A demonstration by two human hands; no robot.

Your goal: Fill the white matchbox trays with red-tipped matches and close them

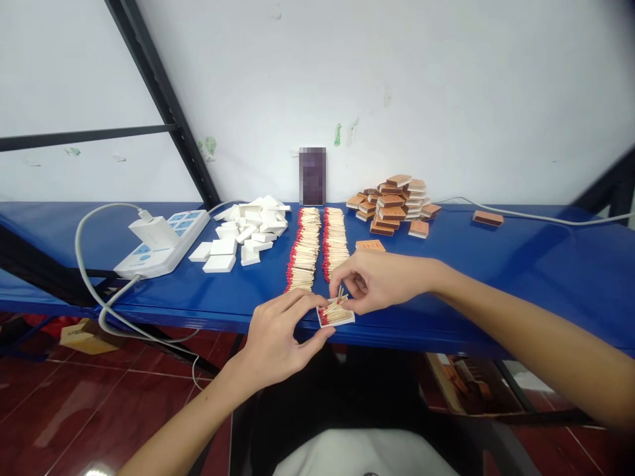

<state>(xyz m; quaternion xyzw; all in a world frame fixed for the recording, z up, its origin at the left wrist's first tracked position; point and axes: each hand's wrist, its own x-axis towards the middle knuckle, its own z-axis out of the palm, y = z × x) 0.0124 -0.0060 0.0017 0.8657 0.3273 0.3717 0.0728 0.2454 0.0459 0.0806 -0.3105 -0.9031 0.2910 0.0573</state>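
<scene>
Near the front edge of the blue shelf, my left hand point(285, 330) grips a white matchbox tray point(342, 322) between thumb and fingers. Red-tipped matches point(331, 313) lie inside it. Over the tray, my right hand point(370, 281) pinches a few matches point(340, 292) that stand tilted above the others. Just beyond my hands run two long rows of matches, a left row point(305, 248) and a right row point(336, 241), with red heads toward the left. A flat orange matchbox sleeve point(370, 246) lies just behind my right hand.
White empty trays point(248, 228) are heaped at the left, orange matchboxes point(391, 205) at the right. One matchbox point(489, 218) lies apart. A power strip point(163, 248) with a charger and cables occupies the left end. A dark pixelated rectangle point(312, 176) stands against the wall. Below is a box point(466, 383).
</scene>
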